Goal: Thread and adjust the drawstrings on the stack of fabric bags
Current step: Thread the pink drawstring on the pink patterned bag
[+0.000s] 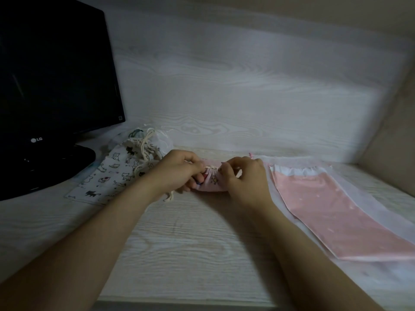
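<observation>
A small pink printed bag (pixel 212 181) lies bunched on the desk between both hands. My left hand (pixel 179 170) grips its left side, fingers curled round the fabric. My right hand (pixel 243 176) pinches the gathered top by the cream drawstring (pixel 211 169). Left of them lies a white bag with a cat print (pixel 112 173), with cream cords (pixel 146 149) piled on its top end. To the right, a flat pink bag (pixel 332 209) lies on sheer white bags (pixel 381 221).
A black monitor (pixel 51 75) on its stand (pixel 67 162) fills the left back. The pale wood-grain desk (pixel 190 243) meets a back panel (pixel 247 86) and a beige side wall (pixel 393 142) on the right. The desk's front edge runs along the bottom.
</observation>
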Demonstrator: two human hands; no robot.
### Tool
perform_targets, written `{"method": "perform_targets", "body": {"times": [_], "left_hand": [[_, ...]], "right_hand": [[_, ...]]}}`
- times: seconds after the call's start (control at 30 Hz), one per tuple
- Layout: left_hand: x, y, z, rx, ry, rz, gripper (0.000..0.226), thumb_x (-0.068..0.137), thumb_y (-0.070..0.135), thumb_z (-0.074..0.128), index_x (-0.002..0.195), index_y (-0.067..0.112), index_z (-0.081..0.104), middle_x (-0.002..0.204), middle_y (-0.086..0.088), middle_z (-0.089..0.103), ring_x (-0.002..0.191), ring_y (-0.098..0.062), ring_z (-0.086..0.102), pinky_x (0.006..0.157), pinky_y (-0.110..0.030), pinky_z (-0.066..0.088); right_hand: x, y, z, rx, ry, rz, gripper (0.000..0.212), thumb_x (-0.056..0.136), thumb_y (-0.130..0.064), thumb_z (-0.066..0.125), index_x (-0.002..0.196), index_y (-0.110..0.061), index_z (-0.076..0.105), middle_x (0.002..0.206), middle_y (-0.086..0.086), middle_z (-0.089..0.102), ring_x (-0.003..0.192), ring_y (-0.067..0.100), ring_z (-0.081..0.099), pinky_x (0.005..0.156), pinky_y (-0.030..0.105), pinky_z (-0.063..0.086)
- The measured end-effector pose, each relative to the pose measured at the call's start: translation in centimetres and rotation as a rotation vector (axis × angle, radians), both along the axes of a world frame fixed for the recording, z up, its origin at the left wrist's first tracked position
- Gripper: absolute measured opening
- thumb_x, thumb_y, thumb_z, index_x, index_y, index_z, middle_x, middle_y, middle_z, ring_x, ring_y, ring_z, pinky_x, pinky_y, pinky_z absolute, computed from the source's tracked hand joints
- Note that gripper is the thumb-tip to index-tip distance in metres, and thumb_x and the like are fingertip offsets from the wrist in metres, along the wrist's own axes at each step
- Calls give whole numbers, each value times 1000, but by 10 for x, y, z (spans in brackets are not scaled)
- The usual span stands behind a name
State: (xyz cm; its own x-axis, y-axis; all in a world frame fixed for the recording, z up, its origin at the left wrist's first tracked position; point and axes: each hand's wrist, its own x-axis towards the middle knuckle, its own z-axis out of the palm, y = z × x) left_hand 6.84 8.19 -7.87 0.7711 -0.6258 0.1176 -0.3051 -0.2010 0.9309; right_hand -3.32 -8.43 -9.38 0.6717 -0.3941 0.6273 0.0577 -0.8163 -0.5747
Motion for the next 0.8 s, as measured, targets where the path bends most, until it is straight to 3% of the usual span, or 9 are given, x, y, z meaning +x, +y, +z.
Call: {"method": "perform_targets", "body": {"times": [0.13,0.27,0.47,0.57,0.67,0.8], "left_hand": [[1,-2,-2,-46,-73,33,17,105,15,65,93,6,72,76,-11,74,46,-1,56,46,-12,39],[5,-1,-3,-63,-76,59,16,105,16,65,97,3,72,75,-10,73,46,0,54,43,-11,38],[8,-2,-7,-70,-50,46,18,106,24,65,98,9,70,78,-7,76,66,-19,69,56,-30,50],[9,-3,-10,-76,-43,34,16,106,22,65,99,8,69,77,-7,75,70,-23,71,55,-27,52],[10,-5,-13,-89,-26,36,15,105,21,66,97,10,70,77,-6,74,67,-21,69,57,-30,56],[9,-7,-13,-122,8,43,17,104,24,68,100,8,75,86,-7,75,72,-19,73,71,-35,64]], "right_hand": [[3,-2,-1,86,-31,-25,32,85,-41,54,68,-22,73,67,-8,70,75,21,64,81,50,52],[4,0,1,193,-72,-44,28,82,-38,58,63,-22,70,64,-3,68,76,22,65,76,45,53],[-1,7,3,282,-89,-35,22,82,-32,76,65,-21,71,52,-17,62,55,-1,56,54,13,38],[0,4,0,303,-81,-28,20,80,-32,80,69,-17,71,50,-17,60,52,-1,54,53,16,39],[5,2,-2,361,-62,-46,19,79,-31,79,71,-16,71,59,-5,67,54,0,53,57,27,46],[8,-2,-3,472,-41,-44,29,74,-41,80,69,-16,67,66,5,72,63,16,68,64,39,57]]}}
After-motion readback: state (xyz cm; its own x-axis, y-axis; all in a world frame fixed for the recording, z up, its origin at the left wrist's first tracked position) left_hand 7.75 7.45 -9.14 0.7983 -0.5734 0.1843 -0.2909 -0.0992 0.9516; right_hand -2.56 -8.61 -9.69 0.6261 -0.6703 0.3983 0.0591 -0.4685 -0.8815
